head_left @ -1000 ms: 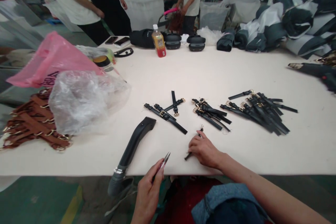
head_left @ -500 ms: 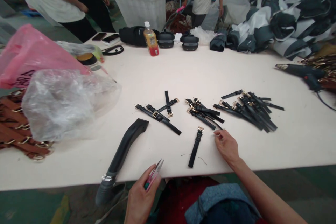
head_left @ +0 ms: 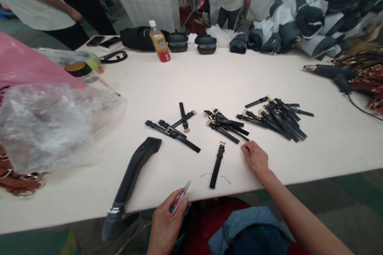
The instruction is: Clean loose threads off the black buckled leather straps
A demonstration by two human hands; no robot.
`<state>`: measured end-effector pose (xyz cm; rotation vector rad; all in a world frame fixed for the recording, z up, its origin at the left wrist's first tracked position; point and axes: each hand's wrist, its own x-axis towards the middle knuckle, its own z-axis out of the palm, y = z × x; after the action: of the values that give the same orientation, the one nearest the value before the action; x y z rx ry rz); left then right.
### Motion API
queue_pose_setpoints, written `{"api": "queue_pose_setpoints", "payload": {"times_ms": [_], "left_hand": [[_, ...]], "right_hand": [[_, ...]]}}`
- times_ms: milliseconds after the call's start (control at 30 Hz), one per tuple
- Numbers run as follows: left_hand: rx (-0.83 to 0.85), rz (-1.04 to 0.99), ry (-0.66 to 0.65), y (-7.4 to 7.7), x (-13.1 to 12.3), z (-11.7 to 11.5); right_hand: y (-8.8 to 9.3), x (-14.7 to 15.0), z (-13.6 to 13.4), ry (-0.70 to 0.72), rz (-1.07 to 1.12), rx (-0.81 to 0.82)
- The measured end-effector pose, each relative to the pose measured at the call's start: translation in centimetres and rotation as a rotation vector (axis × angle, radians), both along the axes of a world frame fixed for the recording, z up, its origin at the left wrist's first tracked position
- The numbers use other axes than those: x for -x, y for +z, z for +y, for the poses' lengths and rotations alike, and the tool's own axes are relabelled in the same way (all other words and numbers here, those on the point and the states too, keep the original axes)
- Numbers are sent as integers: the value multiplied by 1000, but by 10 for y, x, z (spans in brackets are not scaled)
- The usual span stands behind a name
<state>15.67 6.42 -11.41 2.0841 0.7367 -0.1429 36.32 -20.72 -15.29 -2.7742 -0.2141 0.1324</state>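
Observation:
Thread snips [head_left: 180, 200] with pink handles are in my left hand [head_left: 167, 219], which is closed around them at the table's front edge, blade tips pointing up and away. My right hand [head_left: 255, 158] is closed in a pinch just off the lower end of the middle pile of black buckle straps [head_left: 226, 131]. What its fingertips hold is too small to make out. Between my hands a single black strap with a gold buckle [head_left: 217, 165] lies flat, with loose thread bits beside it. More straps lie in a small group [head_left: 179, 131] to the left and a larger pile [head_left: 281, 121] to the right.
A black nozzle on a hose [head_left: 134, 171] lies at the left front, near clear plastic and a pink bag [head_left: 32, 63]. A bottle [head_left: 160, 44] and black cases stand at the back. At right are a heat gun [head_left: 329, 72] and brown straps [head_left: 371, 75]. Two people stand beyond.
The view has turned slightly, so the table's things sit further left. The snips' blades look closer together. My right hand has barely moved relative to the straps and stays pinched.

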Motion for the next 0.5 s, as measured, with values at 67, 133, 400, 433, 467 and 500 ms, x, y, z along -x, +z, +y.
{"api": "queue_pose_setpoints", "payload": {"times_ms": [67,133,400,433,467,500], "left_hand": [[2,-14,23,0,1,0],[10,-23,46,1,2,0],[82,-12,64,4,-1,-8],[89,-12,62,4,-2,-9],[95,-13,60,4,-2,-10],[101,-12,54,4,-2,-11]], "right_hand": [[4,10,1,72,59,11],[7,25,6,187,143,-36],[13,83,33,409,209,-132],[13,83,35,414,211,-106],[15,82,35,424,218,-72],[17,81,35,441,229,-25]]}}
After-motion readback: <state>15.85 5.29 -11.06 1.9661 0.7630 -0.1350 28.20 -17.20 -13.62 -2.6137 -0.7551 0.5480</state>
